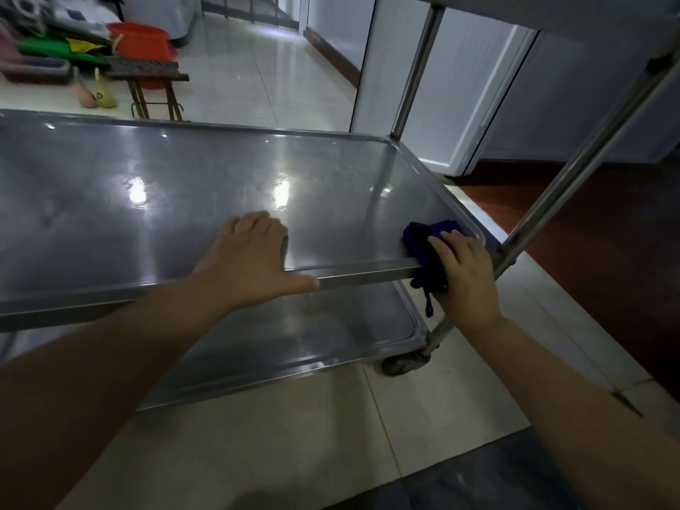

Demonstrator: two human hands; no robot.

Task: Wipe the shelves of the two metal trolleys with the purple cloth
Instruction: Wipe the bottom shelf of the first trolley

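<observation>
The purple cloth (423, 248) at 3 o'clock is deep violet, near navy in its folds. The trolley's middle shelf (176, 185) is silver-grey steel with white glare spots; the lower shelf (294, 333) is a duller grey. The floor tiles (257, 79) are glossy cream, with a dark grey tile (478, 480) at 5 o'clock and a red-brown strip (588, 252) at 3 o'clock. At 11 o'clock the bucket (141, 38) is orange-red, the slatted stool (147, 68) dark brown, and a flat thing (44, 47), perhaps a bag, bright green. The door panels (463, 86) at 1 o'clock are white.
</observation>
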